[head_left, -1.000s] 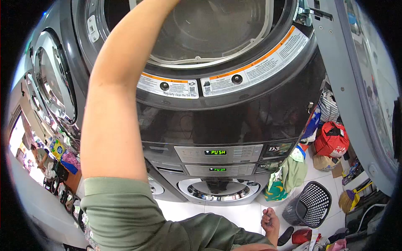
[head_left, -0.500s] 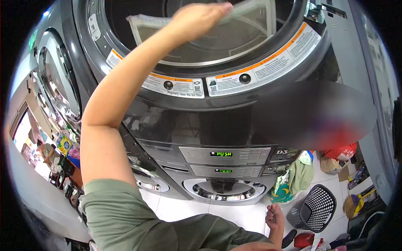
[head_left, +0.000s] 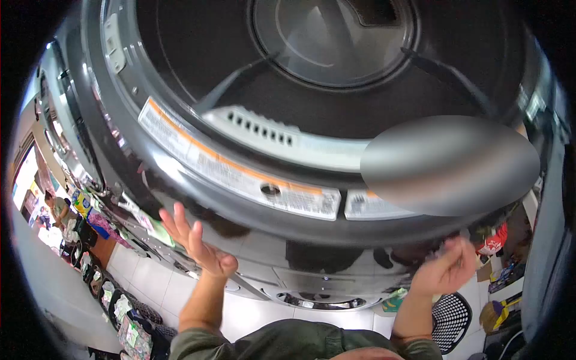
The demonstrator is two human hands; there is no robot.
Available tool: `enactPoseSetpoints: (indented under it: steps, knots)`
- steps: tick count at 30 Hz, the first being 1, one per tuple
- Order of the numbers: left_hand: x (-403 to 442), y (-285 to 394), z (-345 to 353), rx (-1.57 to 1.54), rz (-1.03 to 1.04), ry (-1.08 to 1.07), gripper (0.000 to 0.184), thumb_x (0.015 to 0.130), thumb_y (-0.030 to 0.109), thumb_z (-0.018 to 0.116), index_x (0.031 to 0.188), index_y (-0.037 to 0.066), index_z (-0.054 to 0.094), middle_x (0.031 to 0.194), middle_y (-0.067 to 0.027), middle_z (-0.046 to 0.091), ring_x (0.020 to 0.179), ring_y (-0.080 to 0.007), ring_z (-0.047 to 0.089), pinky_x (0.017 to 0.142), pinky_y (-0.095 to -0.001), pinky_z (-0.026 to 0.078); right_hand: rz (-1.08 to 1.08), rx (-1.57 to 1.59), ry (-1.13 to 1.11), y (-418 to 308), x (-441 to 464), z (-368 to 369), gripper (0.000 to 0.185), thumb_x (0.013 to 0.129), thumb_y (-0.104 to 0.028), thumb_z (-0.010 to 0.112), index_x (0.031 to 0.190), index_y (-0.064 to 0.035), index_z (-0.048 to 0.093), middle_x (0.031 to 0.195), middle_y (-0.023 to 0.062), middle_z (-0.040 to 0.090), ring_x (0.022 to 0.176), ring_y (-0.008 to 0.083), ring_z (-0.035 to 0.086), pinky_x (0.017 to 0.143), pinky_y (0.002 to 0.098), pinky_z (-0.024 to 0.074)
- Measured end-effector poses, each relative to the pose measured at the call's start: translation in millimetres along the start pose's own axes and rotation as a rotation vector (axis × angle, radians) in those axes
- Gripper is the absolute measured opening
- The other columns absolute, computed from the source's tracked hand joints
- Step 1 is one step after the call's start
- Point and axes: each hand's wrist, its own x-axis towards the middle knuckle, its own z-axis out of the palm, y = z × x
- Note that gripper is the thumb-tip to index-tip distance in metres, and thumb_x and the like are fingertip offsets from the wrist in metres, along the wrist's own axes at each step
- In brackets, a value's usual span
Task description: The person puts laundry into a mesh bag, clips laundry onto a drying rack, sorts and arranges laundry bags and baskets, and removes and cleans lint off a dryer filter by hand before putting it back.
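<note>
My left hand (head_left: 198,245) is raised in front of the dark dryer (head_left: 252,246), fingers spread and nothing in it. Across the dryer front, my right hand (head_left: 447,269) has its fingers curled together. A faint blurred bit shows at its fingertips, too unclear to name. Above both hands is the round door opening, with the dark drum (head_left: 336,102) inside. Along the lower rim of that opening lies a white slotted strip (head_left: 261,129), apart from both hands. Below it runs a label (head_left: 240,174) with an orange band.
A dark perforated laundry basket (head_left: 450,321) stands on the tiled floor at lower right, near a broom (head_left: 495,315). Bags and bundles (head_left: 135,330) line the floor at left. Another person (head_left: 59,210) is farther back on that side. A blurred patch covers part of the opening's right side.
My left hand has let go of the white-framed mesh screen and come down, now open. My right hand has risen from low down to the dryer front. The view has moved closer to the drum.
</note>
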Motion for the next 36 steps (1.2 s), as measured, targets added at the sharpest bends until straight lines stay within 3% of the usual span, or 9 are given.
enactPoseSetpoints:
  steps: [5, 9, 16, 18, 22, 25, 29, 31, 36]
  knots:
    - [-30.5, -16.2, 29.1, -0.29, -0.218, 0.186, 0.065, 0.084, 0.051, 0.021, 0.133, 0.009, 0.015, 0.14, -0.0158, 0.006, 0.13, -0.0318, 0.005, 0.104, -0.0485, 0.0, -0.271, -0.435, -0.013, 6.1, -5.6, -7.1, 0.013, 0.089, -0.006, 0.038, 0.102, -0.004, 0.039, 0.079, 0.0125, 0.047, 0.066, 0.0163, 0.046, 0.061, 0.0264, 0.0431]
    - [-33.1, -20.3, 9.4, 0.098, -0.123, -0.022, 0.062, 0.084, 0.047, 0.019, 0.131, 0.007, 0.017, 0.139, -0.0169, 0.007, 0.127, -0.0334, 0.016, 0.104, -0.0518, 0.005, -0.213, -0.454, 0.189, 2.4, -4.2, 8.6, 0.01, 0.09, -0.011, 0.04, 0.086, -0.0021, 0.041, 0.071, 0.0078, 0.048, 0.067, 0.0163, 0.044, 0.063, 0.0287, 0.0387]
    - [-6.1, -3.0, 20.4, -0.181, -0.189, 0.129, 0.05, 0.087, 0.042, 0.026, 0.126, 0.01, 0.029, 0.137, -0.0218, 0.012, 0.128, -0.0353, 0.011, 0.103, -0.0484, 0.011, 0.091, -0.305, 0.028, 31.0, -37.7, -45.5, 0.023, 0.074, -0.003, 0.051, 0.095, 0.0054, 0.049, 0.085, 0.017, 0.057, 0.072, 0.0243, 0.056, 0.059, 0.0298, 0.0488]
    - [5.5, 9.5, 13.7, -0.079, -0.199, 0.178, 0.044, 0.087, 0.032, 0.031, 0.122, 0.005, 0.033, 0.133, -0.0221, 0.024, 0.126, -0.0313, 0.019, 0.104, -0.0441, 0.013, -0.162, -0.323, 0.044, 15.3, -10.3, -13.4, 0.019, 0.071, 0.002, 0.054, 0.09, 0.0014, 0.051, 0.08, 0.0146, 0.058, 0.071, 0.0262, 0.057, 0.061, 0.0334, 0.0481]
    - [-6.4, 76.0, 10.7, -0.851, -0.073, 0.386, 0.043, 0.087, 0.03, 0.034, 0.122, 0.005, 0.033, 0.135, -0.0208, 0.02, 0.126, -0.0315, 0.021, 0.105, -0.0418, 0.012, -0.215, -0.128, 0.233, 2.3, -1.3, 6.2, 0.02, 0.066, 0.007, 0.052, 0.083, -0.0051, 0.053, 0.071, 0.0119, 0.054, 0.065, 0.0289, 0.055, 0.056, 0.0348, 0.0451]
    - [-34.8, 120.8, 0.5, -1.248, -0.028, 0.106, 0.042, 0.089, 0.031, 0.03, 0.123, 0.006, 0.032, 0.134, -0.0223, 0.02, 0.117, -0.0367, 0.036, 0.097, -0.042, 0.032, -0.262, -0.183, 0.159, -20.7, -54.1, -37.2, 0.009, 0.074, 0.002, 0.055, 0.082, -0.0021, 0.053, 0.073, 0.0113, 0.053, 0.06, 0.0239, 0.054, 0.054, 0.031, 0.0428]
    - [-72.6, 159.6, -2.5, -1.481, -0.221, -0.254, 0.031, 0.09, 0.022, 0.033, 0.113, 0.003, 0.038, 0.122, -0.0215, 0.039, 0.1, -0.0332, 0.052, 0.086, -0.0377, 0.044, 0.156, -0.325, 0.108, -27.7, -154.3, -107.8, 0.007, 0.077, 0.0, 0.052, 0.083, -0.0043, 0.052, 0.071, 0.0087, 0.052, 0.057, 0.0198, 0.052, 0.051, 0.029, 0.0412]
    - [-77.1, 181.7, 2.4, -1.611, -0.288, -0.359, 0.029, 0.089, 0.018, 0.036, 0.111, -0.001, 0.04, 0.118, -0.0188, 0.046, 0.095, -0.0286, 0.054, 0.082, -0.0351, 0.044, 0.707, -0.391, 0.133, -31.2, -184.1, -156.8, 0.002, 0.081, -0.003, 0.051, 0.082, -0.0046, 0.051, 0.069, 0.0037, 0.05, 0.057, 0.0103, 0.048, 0.051, 0.0246, 0.0392]
    - [-61.9, 272.2, 4.1, -1.713, -0.212, -0.413, 0.024, 0.087, 0.013, 0.038, 0.107, -0.002, 0.042, 0.116, -0.0193, 0.047, 0.095, -0.0271, 0.054, 0.082, -0.0349, 0.044, 0.729, -0.429, 0.552, -35.9, -224.8, -289.8, 0.005, 0.081, -0.007, 0.053, 0.08, -0.0024, 0.054, 0.065, -0.0012, 0.05, 0.058, 0.0045, 0.044, 0.051, 0.0202, 0.0369]
